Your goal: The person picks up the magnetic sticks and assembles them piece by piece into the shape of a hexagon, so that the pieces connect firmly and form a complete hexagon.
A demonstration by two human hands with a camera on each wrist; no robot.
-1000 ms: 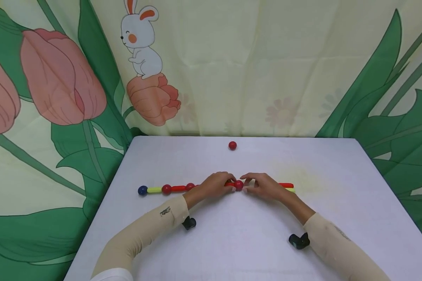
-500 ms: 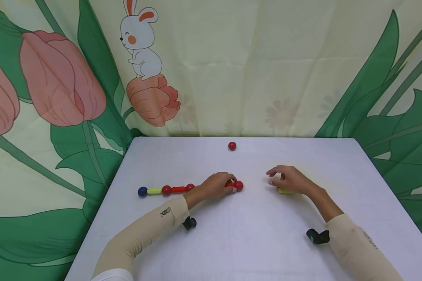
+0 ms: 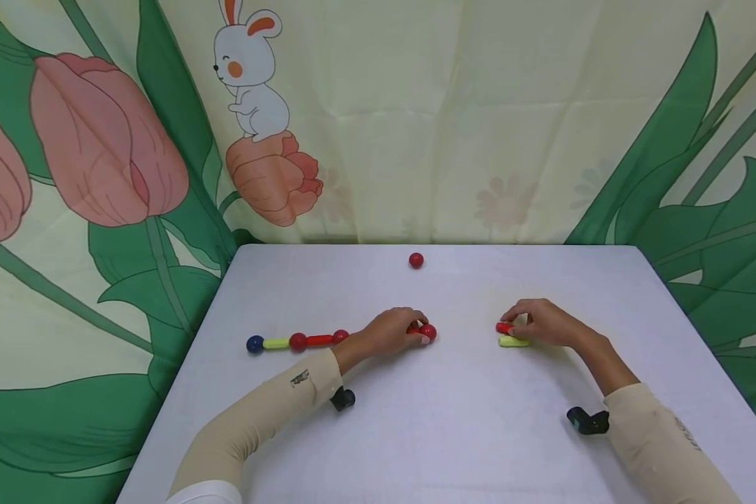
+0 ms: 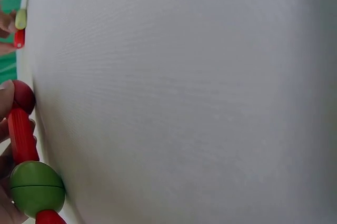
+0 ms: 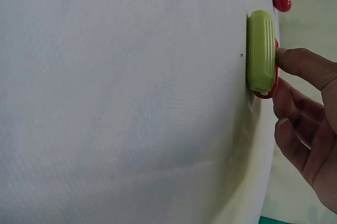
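Note:
A chain of balls and rods lies across the table, from a blue ball (image 3: 255, 344) at its left end to a red ball (image 3: 428, 333) at its right end. My left hand (image 3: 390, 330) grips this right end, thumb on the red ball and fingers behind a red rod (image 4: 22, 135). A green ball (image 4: 37, 188) joins that rod's other end; my hand hides this stretch in the head view. Farther right, my right hand (image 3: 548, 322) pinches a loose red rod (image 3: 504, 327). Just in front of it lies a yellow-green rod (image 3: 514, 342), which largely covers it in the right wrist view.
A single red ball (image 3: 416, 260) sits by the back edge of the white table (image 3: 378, 434). Behind the table hangs a printed curtain (image 3: 403, 126). A small black camera is strapped at each wrist.
My right hand has left the chain's right end and moved right to the loose rods, where it now pinches the red one. My left hand has stayed in place.

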